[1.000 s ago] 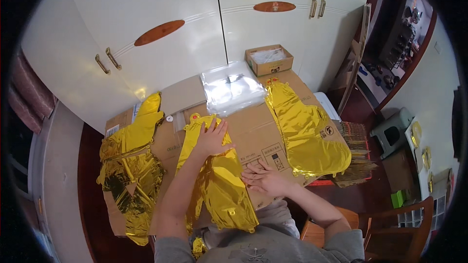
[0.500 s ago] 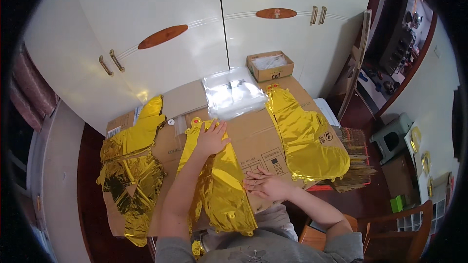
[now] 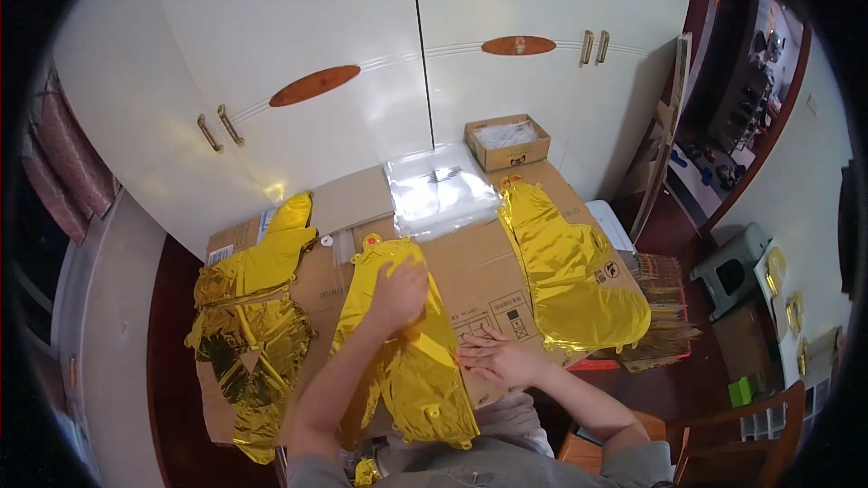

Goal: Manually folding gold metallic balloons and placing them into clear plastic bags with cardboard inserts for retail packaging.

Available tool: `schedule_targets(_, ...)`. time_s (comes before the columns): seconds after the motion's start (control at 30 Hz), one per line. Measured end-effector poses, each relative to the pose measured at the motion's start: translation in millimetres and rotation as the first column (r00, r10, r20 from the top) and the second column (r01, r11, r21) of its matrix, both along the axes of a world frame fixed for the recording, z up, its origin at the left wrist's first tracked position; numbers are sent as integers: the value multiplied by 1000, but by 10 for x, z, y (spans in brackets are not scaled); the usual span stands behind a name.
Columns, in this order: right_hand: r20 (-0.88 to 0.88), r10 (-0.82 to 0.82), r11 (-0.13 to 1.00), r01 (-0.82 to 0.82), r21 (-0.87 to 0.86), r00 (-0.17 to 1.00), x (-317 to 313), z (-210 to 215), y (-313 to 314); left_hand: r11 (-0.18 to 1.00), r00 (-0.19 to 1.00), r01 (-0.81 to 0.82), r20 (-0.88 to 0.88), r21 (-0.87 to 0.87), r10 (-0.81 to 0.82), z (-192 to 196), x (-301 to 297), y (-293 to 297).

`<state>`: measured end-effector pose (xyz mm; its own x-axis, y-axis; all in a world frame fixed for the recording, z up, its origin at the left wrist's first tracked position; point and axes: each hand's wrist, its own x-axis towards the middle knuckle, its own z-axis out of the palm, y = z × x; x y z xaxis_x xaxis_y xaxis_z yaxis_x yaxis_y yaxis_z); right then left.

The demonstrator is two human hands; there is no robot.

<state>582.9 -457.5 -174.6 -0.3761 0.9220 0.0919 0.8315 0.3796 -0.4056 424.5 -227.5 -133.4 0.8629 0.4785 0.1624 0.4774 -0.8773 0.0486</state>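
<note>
My left hand (image 3: pixel 400 294) rests on the upper part of a gold foil piece (image 3: pixel 420 389), which lies between my forearms and runs toward my body. That hand is blurred; I cannot tell whether its fingers grip the foil. My right hand (image 3: pixel 497 359) lies palm down, fingers spread, at the right edge of the same piece. The two hands are apart.

The work surface is brown cardboard (image 3: pixel 475 267), printed in places, its bare area visible between and beyond my hands. To the right of my right hand, a second gold foil piece (image 3: pixel 579 285) lies spread, boot-like in outline. Left of my left forearm, crumpled gold foil (image 3: pixel 253 334) covers the cardboard. A small white disc (image 3: pixel 326 240) sits beyond and left of my left hand. Straight beyond both hands lies glossy clear plastic sheeting (image 3: pixel 443 199), and just past its right corner stands an open carton (image 3: pixel 493 158) with translucent contents.

The room: a white cupboard (image 3: pixel 325 18) with brown oval plaques (image 3: pixel 315 86) faces me past the surface. Far right of my right hand are a grey-green stool (image 3: pixel 731 271) and a doorway (image 3: pixel 723 99); nearer me on that side, a wooden chair (image 3: pixel 787 425). Far left hangs a reddish curtain (image 3: pixel 68 154).
</note>
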Motion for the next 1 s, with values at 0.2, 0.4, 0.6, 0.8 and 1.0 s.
schedule_targets(0.2,-20,-11,1000,11,9,1000,-16,-15,2,991,991,125,43,48,-128,-286,-216,-332)
schedule_targets(0.4,-10,-14,1000,15,19,1000,-22,0,-4,997,998,69,-16,44,-69,-350,-54,-12)
schedule_targets(0.6,-15,-13,1000,13,24,1000,-15,5,2,997,997,69,-20,15,-69,-369,-14,223)
schedule_targets(0.8,-26,-9,999,10,45,1000,-11,-16,5,993,990,10,-136,-117,-26,-251,87,330)
schedule_targets(1.0,-44,-13,1000,14,21,999,-27,-8,-5,991,977,-13,-214,-131,-15,-227,163,475)
